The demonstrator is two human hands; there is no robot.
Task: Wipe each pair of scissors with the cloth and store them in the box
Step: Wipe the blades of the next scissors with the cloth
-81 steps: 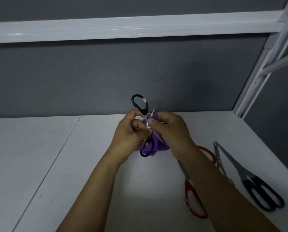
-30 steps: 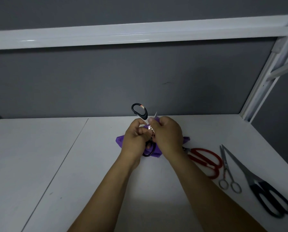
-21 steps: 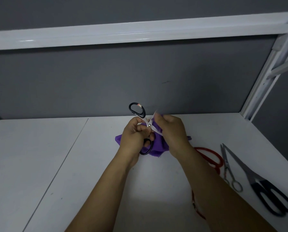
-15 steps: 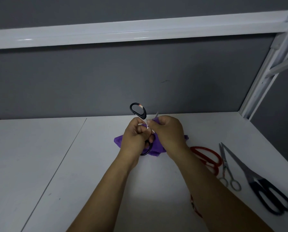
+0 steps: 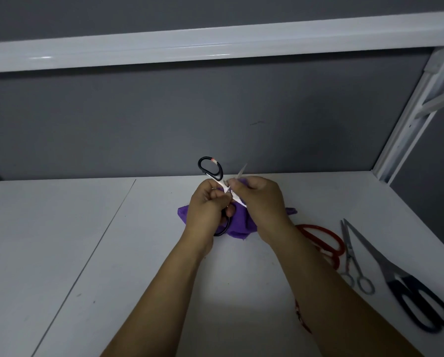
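A pair of black-handled scissors (image 5: 211, 168) is spread open above the white table, one handle loop sticking up and a blade tip poking out to its right. My left hand (image 5: 207, 210) grips it at the lower handle and pivot. My right hand (image 5: 261, 202) holds the purple cloth (image 5: 237, 222) bunched against a blade. No box is in view.
On the table (image 5: 112, 253) to my right lie red-handled scissors (image 5: 324, 238), partly under my forearm, small all-metal scissors (image 5: 351, 256) and large dark-handled shears (image 5: 406, 287). A grey back wall and a white shelf rail (image 5: 215, 45) stand ahead; a white frame post (image 5: 416, 109) rises at right.
My right hand has slid the cloth back and forth along the blade while my left hand kept the scissors in place. The view has shifted slightly.
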